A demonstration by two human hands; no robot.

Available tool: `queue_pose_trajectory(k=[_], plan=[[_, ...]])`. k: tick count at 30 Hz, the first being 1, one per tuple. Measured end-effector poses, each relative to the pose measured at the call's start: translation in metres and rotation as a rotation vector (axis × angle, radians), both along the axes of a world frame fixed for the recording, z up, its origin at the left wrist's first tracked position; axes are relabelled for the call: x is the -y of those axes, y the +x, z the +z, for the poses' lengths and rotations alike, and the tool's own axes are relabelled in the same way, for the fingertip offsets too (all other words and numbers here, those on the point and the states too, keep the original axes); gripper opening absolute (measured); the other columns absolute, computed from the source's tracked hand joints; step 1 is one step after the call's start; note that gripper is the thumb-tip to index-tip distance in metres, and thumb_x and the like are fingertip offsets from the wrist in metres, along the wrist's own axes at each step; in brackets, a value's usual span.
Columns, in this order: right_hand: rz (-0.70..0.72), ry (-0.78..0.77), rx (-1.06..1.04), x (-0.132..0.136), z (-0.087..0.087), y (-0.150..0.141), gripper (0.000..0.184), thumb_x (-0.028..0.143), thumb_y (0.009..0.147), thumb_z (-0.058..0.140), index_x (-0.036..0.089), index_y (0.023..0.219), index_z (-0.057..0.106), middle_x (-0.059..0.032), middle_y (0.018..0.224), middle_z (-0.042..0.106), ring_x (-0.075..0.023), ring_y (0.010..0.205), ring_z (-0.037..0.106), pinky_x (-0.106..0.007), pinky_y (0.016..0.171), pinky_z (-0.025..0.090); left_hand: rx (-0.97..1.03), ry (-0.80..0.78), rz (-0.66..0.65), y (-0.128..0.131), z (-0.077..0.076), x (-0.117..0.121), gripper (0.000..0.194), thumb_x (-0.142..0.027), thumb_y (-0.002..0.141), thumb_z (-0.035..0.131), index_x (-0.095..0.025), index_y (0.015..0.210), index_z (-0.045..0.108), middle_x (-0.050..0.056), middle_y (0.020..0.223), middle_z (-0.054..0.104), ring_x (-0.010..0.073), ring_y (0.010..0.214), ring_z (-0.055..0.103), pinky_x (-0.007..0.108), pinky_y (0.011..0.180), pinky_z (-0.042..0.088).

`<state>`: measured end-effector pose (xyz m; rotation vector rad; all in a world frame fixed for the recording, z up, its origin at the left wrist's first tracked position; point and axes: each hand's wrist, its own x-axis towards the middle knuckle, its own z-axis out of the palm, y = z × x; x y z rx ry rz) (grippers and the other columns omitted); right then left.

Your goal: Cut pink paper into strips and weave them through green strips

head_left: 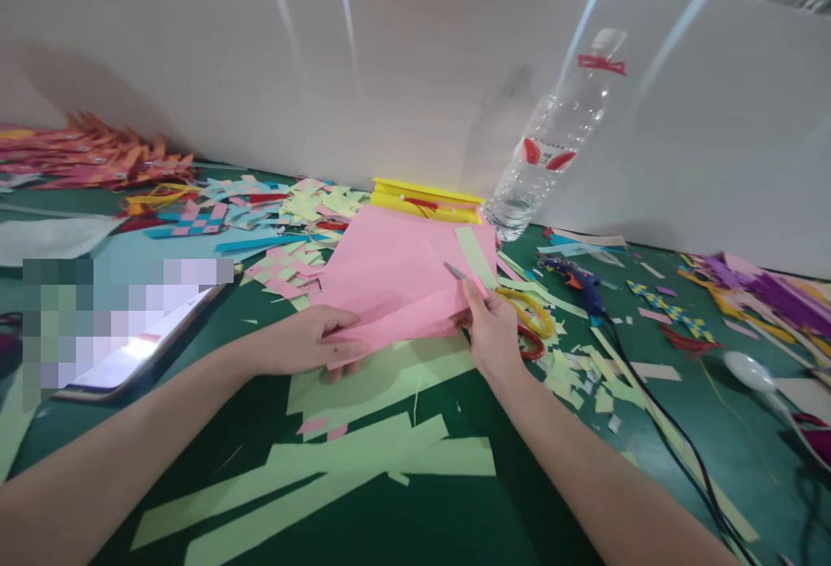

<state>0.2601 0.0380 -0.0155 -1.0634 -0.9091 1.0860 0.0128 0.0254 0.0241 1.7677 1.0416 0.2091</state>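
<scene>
A folded-looking pink paper strip (409, 306) stretches between my two hands, its near edge slightly raised. My left hand (321, 337) is closed on its left end, thumb above and fingers beneath. At the right end, my right hand (490, 324) pinches the strip between thumb and fingers. Scissors with yellow and red handles (529, 315) lie by my right hand; their tip shows beyond the strip and their middle is hidden. A larger pink sheet (389, 246) lies behind the strip, with a pale green strip on it. Pale green paper (389, 376) lies underneath.
Green strips (383, 458) lie in front. A phone (149, 332) is at left, near woven scraps (195, 218). Behind are a yellow tray (428, 200) and a tilted plastic bottle (551, 142) against the wall. A glue gun (577, 280) with a cord and a spoon (750, 371) are at right.
</scene>
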Motion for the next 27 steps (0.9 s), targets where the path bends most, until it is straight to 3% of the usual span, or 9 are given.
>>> queue_pose_trajectory(k=[8,13,18,23,27], plan=[[0.007,-0.006,0.054,-0.002,0.001,-0.002,0.036,0.051,0.072,0.069,0.017,0.062,0.058,0.0046,0.041,0.058,-0.0122,0.034,0.058,-0.021,0.038,0.046,-0.016,-0.011,0.040,0.003,0.005,0.005,0.039,-0.053,0.085,0.051,-0.017,0.069,0.057,0.005,0.075,0.072,0.0130,0.054,0.063,0.020,0.046,0.038],[0.026,0.023,-0.002,0.000,0.002,-0.001,0.035,0.050,0.073,0.069,0.017,0.063,0.060,0.0026,0.042,0.060,-0.0135,0.035,0.059,-0.022,0.038,0.046,-0.036,0.019,0.042,0.004,0.003,0.003,0.042,-0.052,0.086,0.050,-0.017,0.065,0.055,0.004,0.070,0.071,0.0123,0.053,0.062,0.021,0.049,0.040],[0.211,0.034,0.076,0.015,0.012,-0.005,0.041,0.052,0.073,0.067,0.016,0.055,0.062,-0.0024,0.043,0.061,-0.0148,0.040,0.060,-0.024,0.041,0.048,-0.025,0.051,0.060,0.005,-0.001,0.003,0.039,-0.052,0.086,0.051,-0.017,0.068,0.056,0.003,0.073,0.071,0.0122,0.053,0.062,0.022,0.054,0.045],[0.336,-0.011,0.274,0.038,0.018,-0.019,0.027,0.039,0.062,0.079,0.014,0.066,0.070,-0.0038,0.057,0.069,-0.0138,0.049,0.062,-0.022,0.044,0.049,0.006,0.058,0.083,0.012,-0.001,0.012,0.039,-0.054,0.086,0.050,-0.018,0.073,0.058,0.002,0.072,0.068,0.0119,0.051,0.058,0.021,0.046,0.043],[0.395,-0.055,0.287,0.049,0.014,-0.027,0.020,0.036,0.069,0.074,0.016,0.071,0.073,-0.0032,0.062,0.072,-0.0134,0.054,0.065,-0.022,0.048,0.051,0.066,0.057,0.073,0.019,0.001,0.021,0.038,-0.053,0.086,0.051,-0.018,0.074,0.059,0.002,0.073,0.069,0.0133,0.055,0.062,0.022,0.053,0.048]])
